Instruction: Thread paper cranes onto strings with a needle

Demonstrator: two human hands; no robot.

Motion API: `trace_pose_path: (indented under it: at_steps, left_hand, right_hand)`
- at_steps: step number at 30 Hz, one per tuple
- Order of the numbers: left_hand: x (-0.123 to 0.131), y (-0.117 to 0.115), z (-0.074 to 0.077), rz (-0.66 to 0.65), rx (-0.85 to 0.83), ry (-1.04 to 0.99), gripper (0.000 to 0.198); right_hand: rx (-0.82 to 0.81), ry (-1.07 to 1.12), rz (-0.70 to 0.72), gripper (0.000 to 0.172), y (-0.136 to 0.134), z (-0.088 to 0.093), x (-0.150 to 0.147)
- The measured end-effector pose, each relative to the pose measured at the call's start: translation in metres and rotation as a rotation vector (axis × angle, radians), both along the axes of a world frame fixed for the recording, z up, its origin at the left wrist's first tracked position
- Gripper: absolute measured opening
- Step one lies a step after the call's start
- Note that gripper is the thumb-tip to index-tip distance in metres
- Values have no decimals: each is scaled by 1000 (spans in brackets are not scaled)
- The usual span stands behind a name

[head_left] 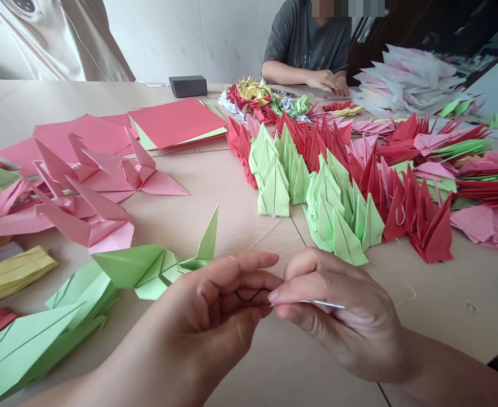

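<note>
Pinching slim white piece (324, 304): right hand (346, 319). Left hand (215, 319): curling by dark thread (255, 294), grip unclear; likely handling light, limp, needing end-pinch.

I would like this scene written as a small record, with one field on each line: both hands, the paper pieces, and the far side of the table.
Left hand: fingers curled, dark thread across them; grip unclear
Right hand: pinches a thin pale needle-like piece
By left hand: green paper crane
Beyond hands: light green folded pieces, upright in groups
Left side: pink paper cranes
Paper stack: red sheet on top
Far side: another person's hands, close together
</note>
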State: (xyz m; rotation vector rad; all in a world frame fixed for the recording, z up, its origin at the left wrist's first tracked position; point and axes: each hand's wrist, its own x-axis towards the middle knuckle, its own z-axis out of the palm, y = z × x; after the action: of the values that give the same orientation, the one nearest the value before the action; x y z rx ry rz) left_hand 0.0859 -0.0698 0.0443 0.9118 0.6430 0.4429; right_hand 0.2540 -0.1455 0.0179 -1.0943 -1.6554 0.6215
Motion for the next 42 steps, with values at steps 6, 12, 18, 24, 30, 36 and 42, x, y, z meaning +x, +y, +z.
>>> trace_pose_path:
  at_steps: [6, 12, 18, 24, 30, 36, 42]
  left_hand:
    - [-1, -3, -1, -29, 80, 67, 36]
    - [-9, -3, -5, -72, 174, 53, 41]
    - [-9, -3, -6, -42, 159, -6, 40]
    - [-10, -3, -5, -7, 228, 40, 41]
    - [-13, -2, -7, 3, 424, 117, 46]
    - [-13, -2, -8, -32, 479, 79, 50]
    - [-16, -2, -8, 2, 576, 190, 44]
  right_hand:
    - [-21, 27, -20, 7, 1, 2, -1]
    - [-287, 263, -21, 10, 0, -1, -2]
    - [-880, 813, 226, 45, 3, -1, -4]
    - [-903, 894, 314, 13, 6, -2, -6]
    - [-809, 795, 379, 11, 9, -1, -7]
    - [-859, 672, 271, 23, 9, -1, -4]
    - [-864, 693, 242, 22, 3, 0, -2]
